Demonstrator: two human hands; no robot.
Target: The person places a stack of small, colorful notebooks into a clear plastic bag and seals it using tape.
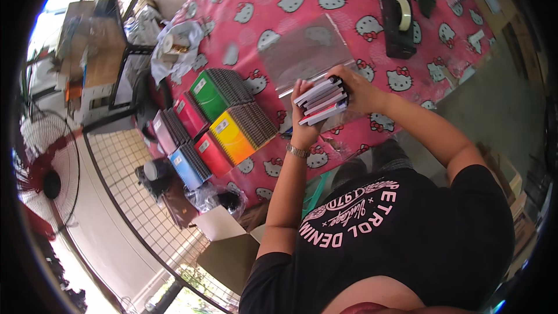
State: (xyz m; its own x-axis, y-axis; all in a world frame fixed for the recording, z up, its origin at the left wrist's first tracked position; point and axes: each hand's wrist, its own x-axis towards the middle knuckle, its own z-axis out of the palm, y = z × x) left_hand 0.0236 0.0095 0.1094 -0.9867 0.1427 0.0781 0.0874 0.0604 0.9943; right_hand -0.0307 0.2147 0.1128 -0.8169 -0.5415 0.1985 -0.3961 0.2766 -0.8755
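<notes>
The stack of small notebooks (323, 100) sits clamped between your two hands above the desk (349, 17), its long axis running from your left hand (303, 117) up toward your right hand (356, 88). Both hands are closed on its ends; a clear plastic bag (305, 52) lies just beyond.

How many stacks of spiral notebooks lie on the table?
6: green, yellow, two red, pink, blue, all left of the hands; the bundle in the hands may hide more.
</notes>
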